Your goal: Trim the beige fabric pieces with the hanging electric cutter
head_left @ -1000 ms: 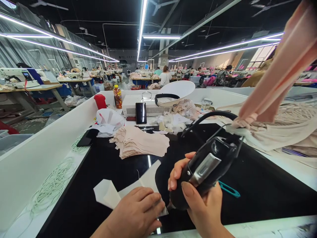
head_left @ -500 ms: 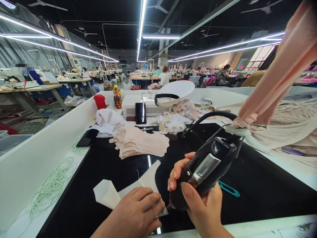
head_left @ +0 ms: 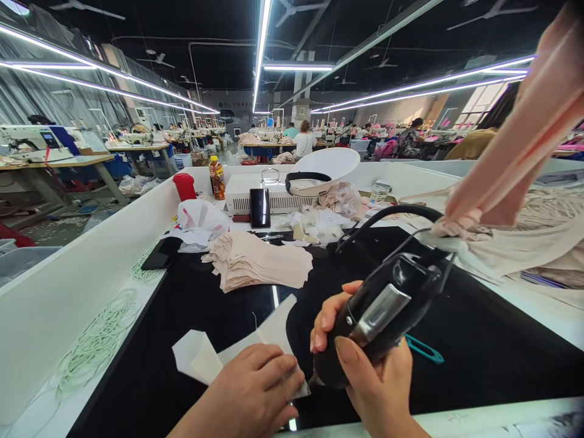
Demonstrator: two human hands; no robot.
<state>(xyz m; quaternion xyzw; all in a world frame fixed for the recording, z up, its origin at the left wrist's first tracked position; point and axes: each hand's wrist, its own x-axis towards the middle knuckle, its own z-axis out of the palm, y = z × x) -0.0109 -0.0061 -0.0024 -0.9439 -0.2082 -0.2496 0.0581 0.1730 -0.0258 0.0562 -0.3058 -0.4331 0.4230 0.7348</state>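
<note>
My right hand [head_left: 369, 377] is wrapped round a black handheld tool [head_left: 381, 313] with a metal plate and a black cable [head_left: 392, 213] arching away from it. The tool's lower end points down at the black table top [head_left: 479, 347] beside a white cut piece of fabric [head_left: 249, 344]. My left hand [head_left: 255, 395] lies on that white piece with its fingers curled and pressed down on it. A small teal clipper [head_left: 424, 350] lies on the table just right of the tool.
A stack of peach fabric pieces [head_left: 260, 261] lies mid-table. Behind it stand a phone [head_left: 260, 207], a white box [head_left: 274, 191], a bottle [head_left: 217, 177] and a red cup [head_left: 185, 185]. Peach cloth [head_left: 511, 146] hangs at the right over beige fabric. White cord [head_left: 95, 340] lies left.
Almost nothing differs; the view and the tool in my right hand have shifted very slightly to the right, while my left hand stays on the white piece.
</note>
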